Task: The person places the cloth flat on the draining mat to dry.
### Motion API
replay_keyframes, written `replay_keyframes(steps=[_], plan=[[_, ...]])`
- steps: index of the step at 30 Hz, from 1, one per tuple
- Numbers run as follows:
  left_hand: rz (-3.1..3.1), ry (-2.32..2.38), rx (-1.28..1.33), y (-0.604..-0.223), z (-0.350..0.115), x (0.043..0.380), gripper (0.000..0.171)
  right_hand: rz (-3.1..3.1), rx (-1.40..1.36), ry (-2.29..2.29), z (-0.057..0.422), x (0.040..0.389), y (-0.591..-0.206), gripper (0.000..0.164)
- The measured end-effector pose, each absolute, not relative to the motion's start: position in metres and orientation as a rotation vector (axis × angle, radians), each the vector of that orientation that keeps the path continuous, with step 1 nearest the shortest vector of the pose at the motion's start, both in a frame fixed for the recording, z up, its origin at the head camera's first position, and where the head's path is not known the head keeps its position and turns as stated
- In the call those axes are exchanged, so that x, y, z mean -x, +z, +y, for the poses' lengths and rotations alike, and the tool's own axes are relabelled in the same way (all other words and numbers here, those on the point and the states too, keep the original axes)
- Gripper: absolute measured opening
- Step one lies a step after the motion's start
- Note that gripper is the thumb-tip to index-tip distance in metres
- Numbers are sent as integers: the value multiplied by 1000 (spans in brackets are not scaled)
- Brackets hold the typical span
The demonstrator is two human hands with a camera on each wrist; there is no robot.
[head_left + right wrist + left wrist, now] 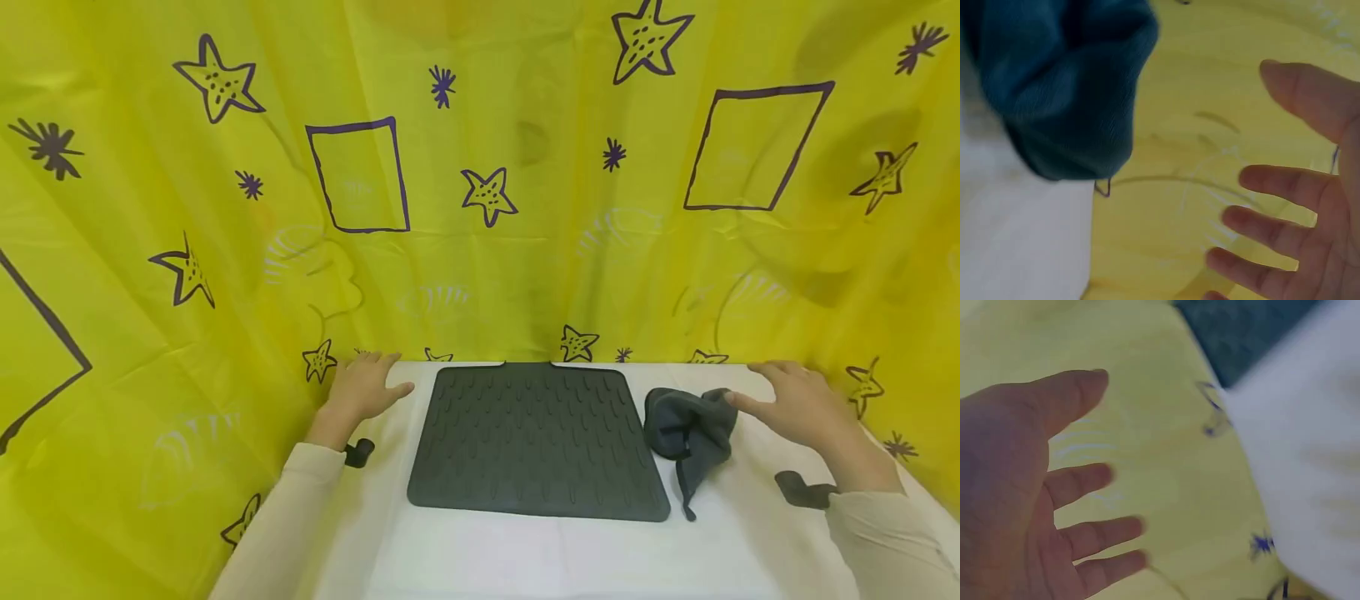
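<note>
A dark grey ridged rubber mat (536, 442) lies flat on the white table. Just right of it is a crumpled dark grey cloth (697, 433), its tail trailing toward the front. My left hand (365, 387) is to the left of the mat, fingers spread and holding nothing; in the left wrist view the palm (1016, 469) faces the yellow curtain. To the right of the cloth, my right hand (798, 408) has its thumb near the cloth's edge in the head view. The right wrist view shows a gap between the thumb (1310, 94) and the cloth (1079, 94).
A yellow curtain (525, 275) with purple stars and squares hangs behind the table and along both sides. The white tabletop (480, 554) extends in front of the mat. Dark wrist-camera mounts (802, 490) stick out from both wrists.
</note>
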State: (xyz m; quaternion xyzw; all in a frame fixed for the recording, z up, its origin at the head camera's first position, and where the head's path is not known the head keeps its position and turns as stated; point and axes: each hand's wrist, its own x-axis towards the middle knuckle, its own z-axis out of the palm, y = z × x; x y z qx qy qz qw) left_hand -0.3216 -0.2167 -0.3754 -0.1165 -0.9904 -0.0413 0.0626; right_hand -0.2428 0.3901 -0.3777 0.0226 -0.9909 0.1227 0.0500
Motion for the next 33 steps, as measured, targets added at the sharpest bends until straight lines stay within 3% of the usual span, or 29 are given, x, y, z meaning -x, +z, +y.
replay_keyframes(steps=[8, 14, 23, 33], plan=[[-2715, -928, 317, -390, -193, 306, 45, -2949, -59, 657, 364, 234, -398, 73], [-2487, -1259, 170, -420, -185, 312, 30, -2851, -7, 782, 354, 238, -414, 65], [-2518, -1314, -20, -465, -171, 324, 24, -2858, 257, 986, 336, 249, -433, 84], [-2696, -1203, -99, -479, -174, 330, 30, -2975, 341, 953, 328, 263, -445, 96]])
